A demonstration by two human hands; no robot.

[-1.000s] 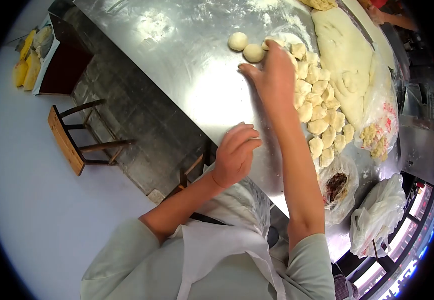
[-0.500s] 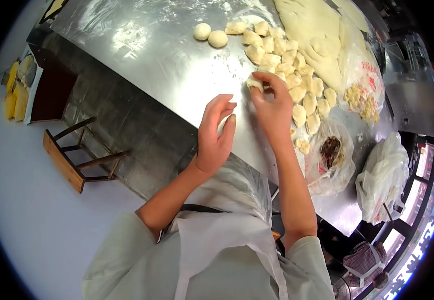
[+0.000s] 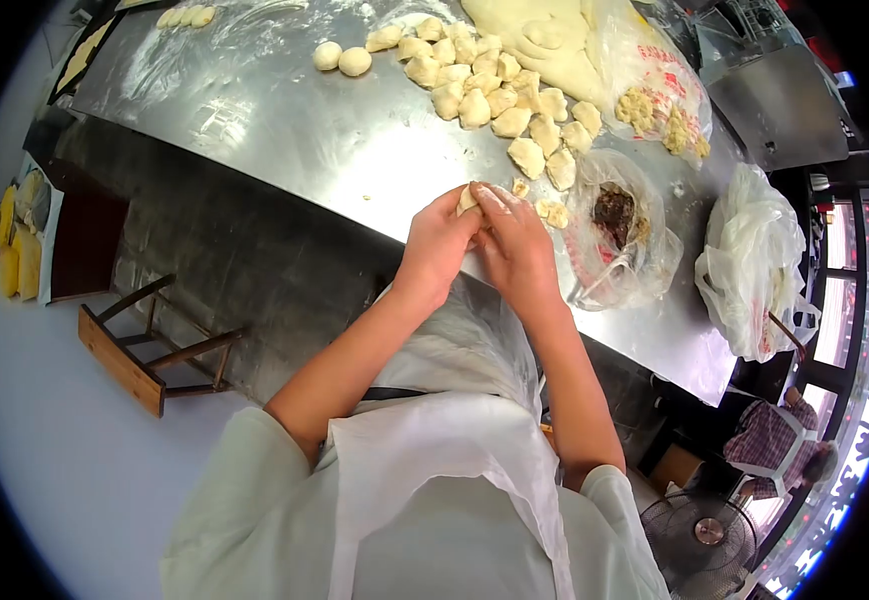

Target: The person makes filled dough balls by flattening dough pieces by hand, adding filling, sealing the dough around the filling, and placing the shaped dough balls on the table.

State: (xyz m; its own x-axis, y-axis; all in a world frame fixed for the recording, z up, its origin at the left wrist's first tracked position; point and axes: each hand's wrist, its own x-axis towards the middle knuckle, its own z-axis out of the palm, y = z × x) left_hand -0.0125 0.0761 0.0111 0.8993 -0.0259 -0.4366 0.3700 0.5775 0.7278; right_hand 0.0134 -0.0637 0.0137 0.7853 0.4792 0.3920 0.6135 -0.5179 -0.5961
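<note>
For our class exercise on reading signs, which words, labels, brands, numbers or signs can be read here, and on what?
No text is legible.
Clear plastic bag beside the large dough sheet: red characters, too blurred to read.
Strip of signage at the right edge: pale shapes like lettering on blue, too distorted to read.
Fan: any hub marking is too small to read.

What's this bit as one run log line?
Left hand and right hand: holding dough piece | dough lumps: on metal table | two dough balls: near lumps | plastic bag: open, dark stuff inside
</note>
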